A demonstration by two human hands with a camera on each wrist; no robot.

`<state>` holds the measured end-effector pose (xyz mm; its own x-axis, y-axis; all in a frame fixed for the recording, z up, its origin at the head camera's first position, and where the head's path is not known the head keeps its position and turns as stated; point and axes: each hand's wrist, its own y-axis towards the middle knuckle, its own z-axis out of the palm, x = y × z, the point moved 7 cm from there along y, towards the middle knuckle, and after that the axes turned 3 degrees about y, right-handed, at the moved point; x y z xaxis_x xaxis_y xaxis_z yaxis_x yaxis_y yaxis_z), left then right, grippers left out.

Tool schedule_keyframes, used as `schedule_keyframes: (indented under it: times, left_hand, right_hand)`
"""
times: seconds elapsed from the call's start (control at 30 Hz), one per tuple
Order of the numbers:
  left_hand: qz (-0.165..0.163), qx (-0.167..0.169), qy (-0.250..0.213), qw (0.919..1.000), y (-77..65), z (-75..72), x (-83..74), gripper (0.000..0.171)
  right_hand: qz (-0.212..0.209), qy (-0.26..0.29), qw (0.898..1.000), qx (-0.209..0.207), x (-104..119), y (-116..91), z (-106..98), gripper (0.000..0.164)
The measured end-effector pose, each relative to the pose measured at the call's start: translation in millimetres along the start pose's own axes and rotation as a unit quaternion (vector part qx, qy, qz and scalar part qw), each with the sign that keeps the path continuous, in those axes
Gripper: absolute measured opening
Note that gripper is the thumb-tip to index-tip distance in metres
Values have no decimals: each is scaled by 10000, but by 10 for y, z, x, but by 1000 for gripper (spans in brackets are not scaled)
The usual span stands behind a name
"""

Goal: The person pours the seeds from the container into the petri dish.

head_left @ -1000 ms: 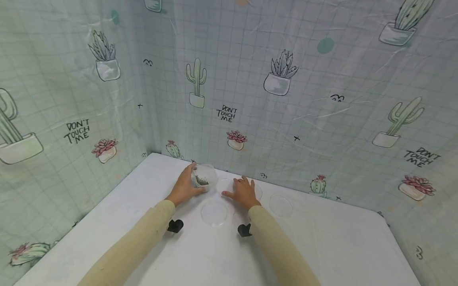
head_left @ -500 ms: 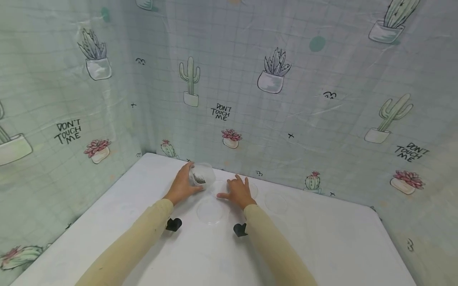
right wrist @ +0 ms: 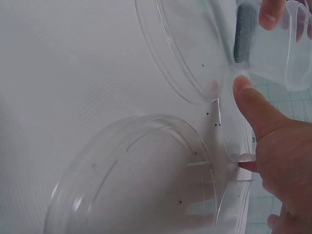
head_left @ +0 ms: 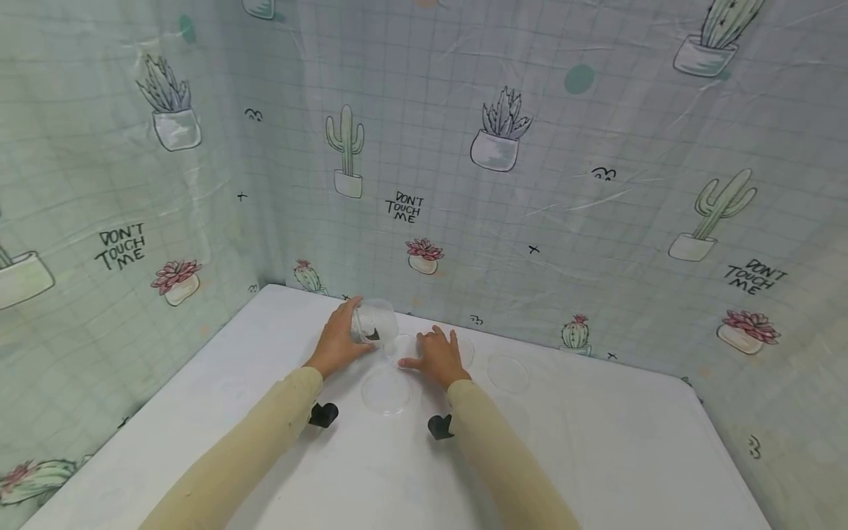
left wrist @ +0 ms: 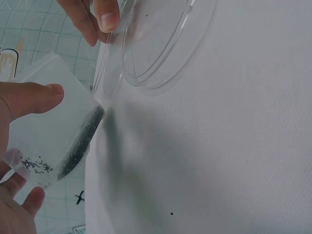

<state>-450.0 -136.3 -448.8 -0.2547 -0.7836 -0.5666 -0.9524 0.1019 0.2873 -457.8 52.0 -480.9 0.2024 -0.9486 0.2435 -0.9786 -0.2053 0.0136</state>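
1. My left grip (head_left: 336, 338) is clamped on a translucent cup (left wrist: 58, 122), thumb on one side and fingers on the other
2. The cup is at the back left of the white desk (head_left: 629, 442), just beside the middle dish (right wrist: 231, 126); in my left wrist view it leans, and I cannot tell whether it touches the dish or the desk
3. Dark grains (left wrist: 83, 146) lie in a band along one end of the cup, with a few more scattered over its wall
4. My right grip (head_left: 439, 359) has thumb and fingers apart, a fingertip at the rim of the middle dish, which is clear and sits between my two hands
5. Another clear round dish, the near dish (head_left: 386, 391), lies nearer me, and the right-hand dish (head_left: 509, 374) lies to the right of my right grip
6. Small dark specks (right wrist: 217, 125) dot the desk among the dishes
7. Beige sleeves (head_left: 245, 449) cover my arms, and a cactus-printed sheet (head_left: 424, 132) hangs behind the desk
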Motion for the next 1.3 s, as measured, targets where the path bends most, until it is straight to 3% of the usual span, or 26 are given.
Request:
schedule_keyframes:
  times: [0.8, 1.07, 1.3]
  left_hand:
    - [513, -142, 549, 9971, 5, -1, -101, 95]
    - [339, -56, 569, 9978, 1, -10, -81, 96]
    - [389, -77, 596, 9974, 5, -31, -84, 95]
  right_hand:
    - [165, 266, 9994, 175, -13, -49, 36, 81]
    - [58, 329, 9990, 299, -12, -20, 37, 78]
    - [-52, 218, 9993, 306, -19, 19, 16, 79]
